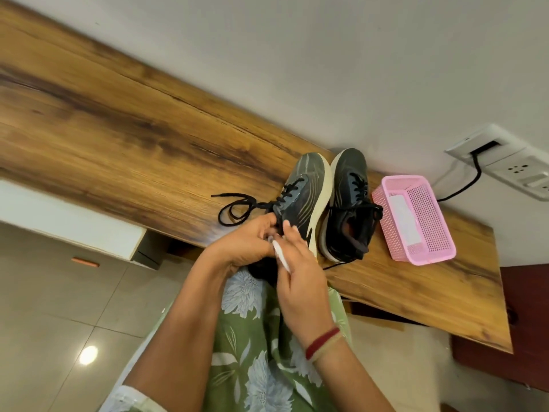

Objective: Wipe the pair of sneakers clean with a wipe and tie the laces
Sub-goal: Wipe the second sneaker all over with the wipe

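Two dark grey sneakers with cream soles stand side by side on the wooden table [118,120]. The left sneaker [300,194] is tipped toward me, its heel hidden behind my hands, and its black laces [237,206] trail loose to the left. The right sneaker [350,203] stands beside it with loose laces. My left hand [243,245] grips the heel end of the left sneaker. My right hand [300,278] holds a thin folded white wipe [280,257] against that heel, fingers curled round it.
A pink perforated basket [416,218] with a white sheet inside stands right of the sneakers. A wall socket strip [511,162] with a black cable is on the wall behind. The table's near edge runs just under my hands; tiled floor lies below.
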`<state>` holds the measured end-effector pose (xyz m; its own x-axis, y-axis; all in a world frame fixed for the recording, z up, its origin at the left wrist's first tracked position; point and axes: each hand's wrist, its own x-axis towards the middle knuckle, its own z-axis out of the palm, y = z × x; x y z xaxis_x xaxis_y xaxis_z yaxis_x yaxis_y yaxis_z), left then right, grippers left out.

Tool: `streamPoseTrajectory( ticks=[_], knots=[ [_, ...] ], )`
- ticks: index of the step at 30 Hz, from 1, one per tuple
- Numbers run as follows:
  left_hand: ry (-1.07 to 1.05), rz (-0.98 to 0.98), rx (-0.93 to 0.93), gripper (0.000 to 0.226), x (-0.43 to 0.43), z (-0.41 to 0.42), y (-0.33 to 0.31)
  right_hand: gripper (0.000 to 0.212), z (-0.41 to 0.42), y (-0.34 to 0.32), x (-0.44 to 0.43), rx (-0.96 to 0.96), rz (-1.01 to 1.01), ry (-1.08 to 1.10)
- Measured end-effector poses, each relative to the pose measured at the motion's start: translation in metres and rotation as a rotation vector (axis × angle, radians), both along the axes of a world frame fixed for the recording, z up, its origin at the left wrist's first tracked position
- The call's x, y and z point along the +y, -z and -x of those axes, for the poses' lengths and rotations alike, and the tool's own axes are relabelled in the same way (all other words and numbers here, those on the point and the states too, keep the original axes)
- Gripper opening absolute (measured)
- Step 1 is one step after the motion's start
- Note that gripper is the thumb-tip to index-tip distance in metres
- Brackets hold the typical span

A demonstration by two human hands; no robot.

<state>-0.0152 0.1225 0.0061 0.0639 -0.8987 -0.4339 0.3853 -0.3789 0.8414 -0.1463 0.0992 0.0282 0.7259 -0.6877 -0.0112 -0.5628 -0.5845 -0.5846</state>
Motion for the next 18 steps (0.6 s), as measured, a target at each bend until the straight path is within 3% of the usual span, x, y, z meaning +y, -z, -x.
streamPoseTrajectory(
  ticks=[2,4,6,8,11,14,18],
  knots=[
    [0.003,0.013,0.046,0.045,-0.001,-0.002,-0.001,0.034,0.006,-0.008,-0.007,-0.069,-0.174,0.065],
    [0.005,0.004,0.072,0.050,-0.001,-0.003,0.001,0.026,0.005,-0.020,-0.023,-0.313,-0.446,0.267],
    [-0.004,-0.007,0.076,0.055,-0.001,-0.004,0.003,0.022,0.003,-0.031,-0.044,-0.544,-0.525,0.476],
    [-0.042,-0.035,0.075,0.054,0.000,-0.004,0.001,0.021,-0.001,-0.031,-0.060,-0.610,-0.510,0.579],
    [-0.089,-0.048,0.084,0.051,-0.002,-0.003,-0.002,0.019,-0.013,-0.021,-0.073,-0.489,-0.422,0.578],
    [-0.085,-0.035,0.105,0.054,-0.002,-0.003,-0.003,0.019,-0.021,-0.012,-0.067,-0.280,-0.190,0.398],
    [-0.052,0.002,0.112,0.046,-0.001,-0.006,0.003,0.039,-0.020,-0.004,-0.050,0.051,0.134,0.171]
  ],
)
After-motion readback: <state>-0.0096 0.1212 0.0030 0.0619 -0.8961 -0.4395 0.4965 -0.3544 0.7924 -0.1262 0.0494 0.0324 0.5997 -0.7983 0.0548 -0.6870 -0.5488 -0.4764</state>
